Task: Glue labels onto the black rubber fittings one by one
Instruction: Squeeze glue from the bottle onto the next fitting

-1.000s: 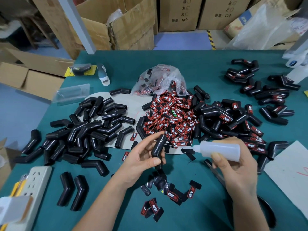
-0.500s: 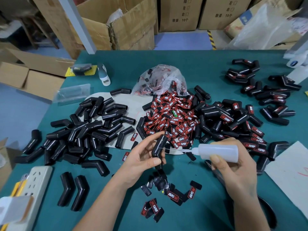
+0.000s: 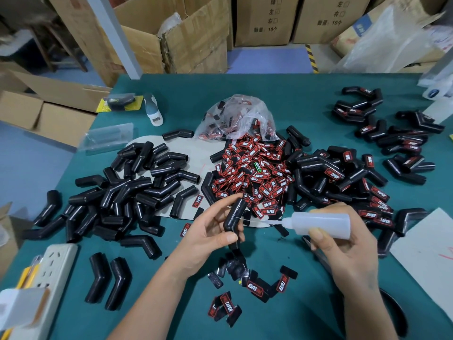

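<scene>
Glue bottle nozzle nearer held fitting

This was a small packing or assembly workshop, with a storeroom look to it. Brown cardboard cartons printed with quantity marks stood stacked along the far side on a blue floor, some with flaps open. A green-covered tabletop carried batch work: a heap of bare black rubber fittings, a mound of red-and-black labels spilling from a clear plastic bag, and labelled fittings piled to the right. A white power strip lay at the near left edge.
</scene>
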`<action>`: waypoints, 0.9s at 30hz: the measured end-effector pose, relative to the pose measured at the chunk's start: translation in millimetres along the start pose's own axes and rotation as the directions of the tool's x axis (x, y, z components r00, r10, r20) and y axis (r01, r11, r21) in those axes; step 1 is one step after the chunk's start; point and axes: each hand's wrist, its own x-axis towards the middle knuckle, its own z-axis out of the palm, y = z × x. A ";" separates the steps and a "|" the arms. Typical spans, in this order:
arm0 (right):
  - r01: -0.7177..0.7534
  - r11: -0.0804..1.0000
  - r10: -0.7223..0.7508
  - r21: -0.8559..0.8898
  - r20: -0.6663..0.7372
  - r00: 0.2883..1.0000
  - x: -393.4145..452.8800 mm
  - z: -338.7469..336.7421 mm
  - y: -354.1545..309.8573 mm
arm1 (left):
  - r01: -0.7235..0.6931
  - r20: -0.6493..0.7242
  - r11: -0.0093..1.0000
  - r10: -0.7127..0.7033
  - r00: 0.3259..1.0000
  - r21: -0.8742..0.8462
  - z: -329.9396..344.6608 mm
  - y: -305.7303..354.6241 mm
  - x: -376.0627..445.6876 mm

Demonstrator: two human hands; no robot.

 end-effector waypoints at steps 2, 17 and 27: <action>0.004 1.000 -0.004 -0.004 0.005 1.000 -0.5 -0.3 0.5 | -0.003 0.000 1.000 0.003 1.000 -0.002 0.4 0.4 0.2; 0.030 0.999 -0.030 -0.014 0.017 0.999 -0.2 0.2 2.0 | 0.001 0.001 1.000 -0.001 1.000 -0.001 1.9 2.1 -1.3; -0.016 1.000 0.015 0.013 0.008 1.000 -1.5 -0.1 0.7 | -0.002 -0.005 1.000 0.002 1.000 -0.026 1.5 1.0 -0.9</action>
